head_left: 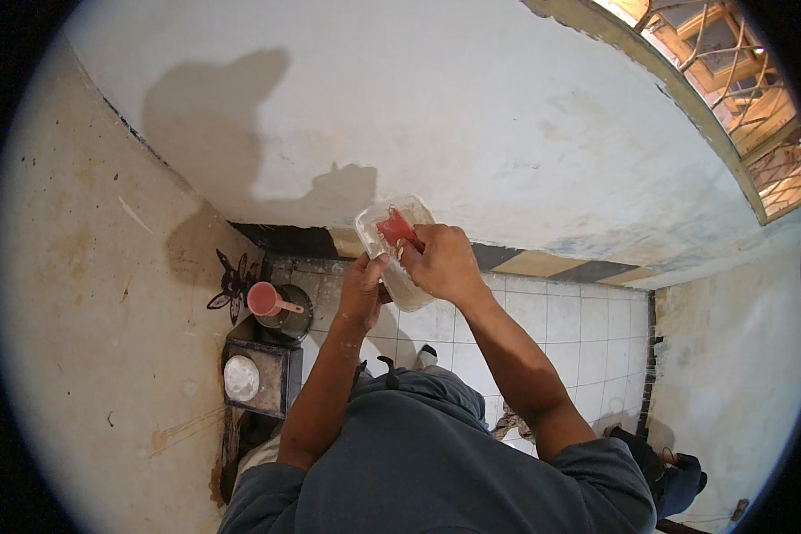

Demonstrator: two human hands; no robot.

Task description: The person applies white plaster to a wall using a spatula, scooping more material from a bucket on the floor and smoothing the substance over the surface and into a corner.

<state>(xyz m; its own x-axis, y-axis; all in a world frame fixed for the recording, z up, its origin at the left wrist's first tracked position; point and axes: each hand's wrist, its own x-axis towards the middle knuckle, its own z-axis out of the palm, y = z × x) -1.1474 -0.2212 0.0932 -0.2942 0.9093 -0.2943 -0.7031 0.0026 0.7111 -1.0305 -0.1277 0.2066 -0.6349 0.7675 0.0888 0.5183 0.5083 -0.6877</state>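
In front of the white wall I hold up a shallow, see-through plastic container (407, 287) with rounded corners, smeared with whitish material. My left hand (361, 287) grips its left side, the thumb over the rim. A small dark reddish piece shows beside the left fingers, too little of it to name. My right hand (448, 262) pinches a red scraper (393, 228) with its blade inside the container, towards the far end. The right fingers partly cover the scraper and the container's right side.
To the left, a pink dipper (263, 299) rests on a dark round container (295, 322). Nearer stands a dark box (280, 378) bearing a white round item (241, 379). Dark cloth (676, 481) lies at lower right; a latticed window opening (730, 80) is at upper right.
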